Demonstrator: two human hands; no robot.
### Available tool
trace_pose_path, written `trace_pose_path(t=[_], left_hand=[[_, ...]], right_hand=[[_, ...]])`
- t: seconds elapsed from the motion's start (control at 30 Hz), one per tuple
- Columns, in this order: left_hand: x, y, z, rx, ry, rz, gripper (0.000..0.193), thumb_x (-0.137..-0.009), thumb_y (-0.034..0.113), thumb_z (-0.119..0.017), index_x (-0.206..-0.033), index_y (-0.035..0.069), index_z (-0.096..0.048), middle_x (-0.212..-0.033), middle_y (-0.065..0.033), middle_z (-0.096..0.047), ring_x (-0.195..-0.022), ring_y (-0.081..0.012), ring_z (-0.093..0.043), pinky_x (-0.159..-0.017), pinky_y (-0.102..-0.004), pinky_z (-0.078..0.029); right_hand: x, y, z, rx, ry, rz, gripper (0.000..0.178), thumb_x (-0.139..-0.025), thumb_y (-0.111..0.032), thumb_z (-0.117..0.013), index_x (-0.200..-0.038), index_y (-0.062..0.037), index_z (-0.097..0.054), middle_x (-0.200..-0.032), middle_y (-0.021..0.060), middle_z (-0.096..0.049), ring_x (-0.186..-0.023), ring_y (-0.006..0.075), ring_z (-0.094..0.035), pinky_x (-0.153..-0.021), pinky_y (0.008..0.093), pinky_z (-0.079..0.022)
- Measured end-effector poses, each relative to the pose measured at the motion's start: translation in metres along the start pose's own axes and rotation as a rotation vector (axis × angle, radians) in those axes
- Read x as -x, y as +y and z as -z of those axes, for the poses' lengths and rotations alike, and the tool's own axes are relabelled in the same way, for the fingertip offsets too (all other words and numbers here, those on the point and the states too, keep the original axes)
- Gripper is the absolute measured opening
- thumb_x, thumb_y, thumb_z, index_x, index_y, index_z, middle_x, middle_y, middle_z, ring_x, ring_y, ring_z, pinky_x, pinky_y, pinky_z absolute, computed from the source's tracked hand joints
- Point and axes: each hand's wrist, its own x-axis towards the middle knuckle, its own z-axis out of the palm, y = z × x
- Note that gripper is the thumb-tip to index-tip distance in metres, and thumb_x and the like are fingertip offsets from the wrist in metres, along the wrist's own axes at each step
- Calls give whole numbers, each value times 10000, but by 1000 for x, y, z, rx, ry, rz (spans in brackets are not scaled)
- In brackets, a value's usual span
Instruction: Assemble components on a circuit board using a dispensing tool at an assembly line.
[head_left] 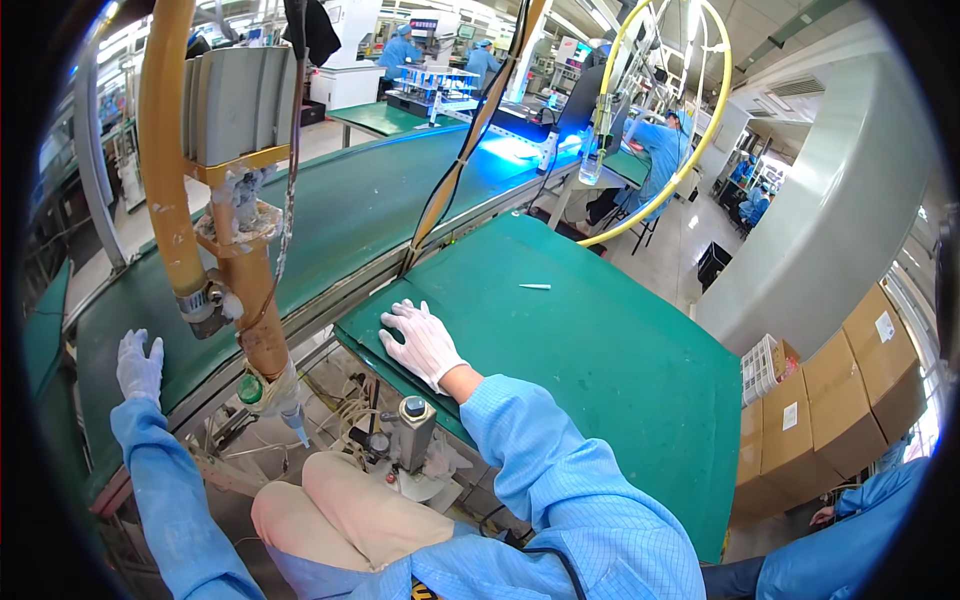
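Observation:
My left hand [140, 366], in a white glove, rests on the green conveyor belt [325, 205] at the left, fingers stretched out and nothing in them. White-gloved too, my right hand [421, 342] lies palm down with spread fingers near the left edge of the green-topped table [620, 390]. Beyond it on the tabletop is a small pale tapered piece [535, 287], apart from the hand. Between my hands hangs a brown dispenser-like tube [262, 335] crusted with white residue, ending in a pale blue nozzle [297, 425]; neither hand touches it.
A metal valve-like fitting [412, 432] with hoses stands below the table edge. A yellow hose [722, 90] loops down behind the table. Cardboard boxes [825, 400] and a white basket [760, 370] stand at the right. A co-worker's blue sleeve [850, 540] shows lower right; another person [660, 160] sits beyond.

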Motion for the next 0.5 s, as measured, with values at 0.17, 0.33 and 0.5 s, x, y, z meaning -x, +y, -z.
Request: trace_pose_path(t=[0.17,0.33,0.5], left_hand=[[-1,0,-1,-31,23,-27,415,-902,313,-670,-1227,55,-646,-1390,-163,-542,-1308,-304,-485,-1097,-384,-395],[2,3,2,-17,26,-15,406,-900,314,-673,-1216,59,-653,-1394,-160,-540,-1309,-305,-486,-1096,-384,-397],[2,5,1,-30,30,-9,399,-895,317,-679,-1210,72,-658,-1394,-157,-541,-1312,-314,-482,-1096,-387,-398]], right_hand=[[0,1,1,-10,0,0,359,-929,-322,-551,-1138,-61,-682,-1299,174,-604,-1311,337,-487,-1145,465,-316],[1,0,3,-8,-14,-3,358,-929,-320,-549,-1139,-62,-681,-1303,176,-601,-1314,343,-483,-1146,471,-311],[2,0,5,15,6,21,356,-932,-315,-555,-1144,-56,-675,-1286,192,-607,-1281,362,-511,-1122,474,-346]])
